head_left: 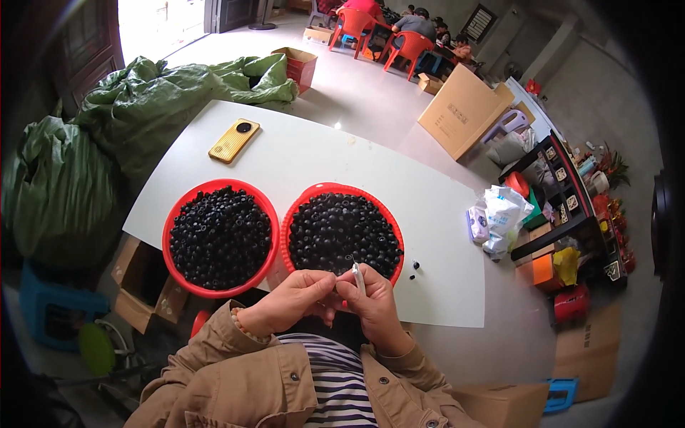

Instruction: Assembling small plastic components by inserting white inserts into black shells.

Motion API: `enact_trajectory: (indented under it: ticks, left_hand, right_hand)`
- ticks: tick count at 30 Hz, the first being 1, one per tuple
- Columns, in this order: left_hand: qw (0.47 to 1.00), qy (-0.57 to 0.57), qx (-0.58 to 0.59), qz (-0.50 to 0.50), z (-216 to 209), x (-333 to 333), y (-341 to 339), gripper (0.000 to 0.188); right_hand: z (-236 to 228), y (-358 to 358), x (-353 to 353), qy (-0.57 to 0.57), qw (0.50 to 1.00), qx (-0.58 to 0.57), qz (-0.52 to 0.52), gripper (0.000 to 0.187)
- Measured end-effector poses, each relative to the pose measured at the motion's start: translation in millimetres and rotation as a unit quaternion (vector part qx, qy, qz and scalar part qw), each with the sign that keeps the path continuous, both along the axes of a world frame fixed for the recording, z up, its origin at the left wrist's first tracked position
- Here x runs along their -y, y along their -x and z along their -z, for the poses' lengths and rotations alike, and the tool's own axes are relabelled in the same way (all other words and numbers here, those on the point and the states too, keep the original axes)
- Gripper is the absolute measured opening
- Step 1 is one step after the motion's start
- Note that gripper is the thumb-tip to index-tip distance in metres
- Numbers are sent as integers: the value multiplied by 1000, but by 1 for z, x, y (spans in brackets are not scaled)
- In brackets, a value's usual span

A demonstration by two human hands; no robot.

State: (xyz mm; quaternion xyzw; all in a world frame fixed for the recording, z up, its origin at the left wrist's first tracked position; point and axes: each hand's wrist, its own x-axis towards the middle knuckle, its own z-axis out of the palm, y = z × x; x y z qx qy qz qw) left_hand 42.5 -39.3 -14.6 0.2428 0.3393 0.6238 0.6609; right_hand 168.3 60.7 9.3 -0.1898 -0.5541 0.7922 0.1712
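Observation:
My left hand (296,298) is closed in a pinch at the table's near edge, its fingertips close to those of my right hand. What it pinches, if anything, is too small or hidden to make out. My right hand (374,305) grips a slim pale hand tool with a thin metal tip (359,277); its exact kind does not show. Just beyond them stands a red basin (287,251) filled with small round black parts (342,227). To its left another red basin (170,262) holds small black ring-like parts (220,239).
On the white table (314,146) lie a gold phone (234,141) and a few loose black pieces (417,265). Green sacks (153,107) stand left. A black shelf (564,192) with packages and a cardboard box (460,114) are right. People sit on red chairs (408,50) far back.

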Motion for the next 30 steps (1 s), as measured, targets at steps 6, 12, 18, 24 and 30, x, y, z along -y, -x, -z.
enact_trajectory:
  ticks: [6,12,18,24,30]
  left_hand:
    - [1000,-7,2,20,4,1,-1,26]
    - [998,9,58,-1,3,5,0,33]
    - [998,-18,-47,-23,0,11,11,29]
    - [791,-19,-519,-322,8,31,50,14]
    - [587,142,-687,-404,24,67,90,19]
  right_hand:
    - [10,2,4,-54,997,6,47,9]
    - [7,7,7,28,999,-19,40,10]
    - [16,6,9,-29,994,26,103,8]
    - [17,1,15,-44,993,18,112,8]
    - [22,4,16,-36,995,31,90,6]
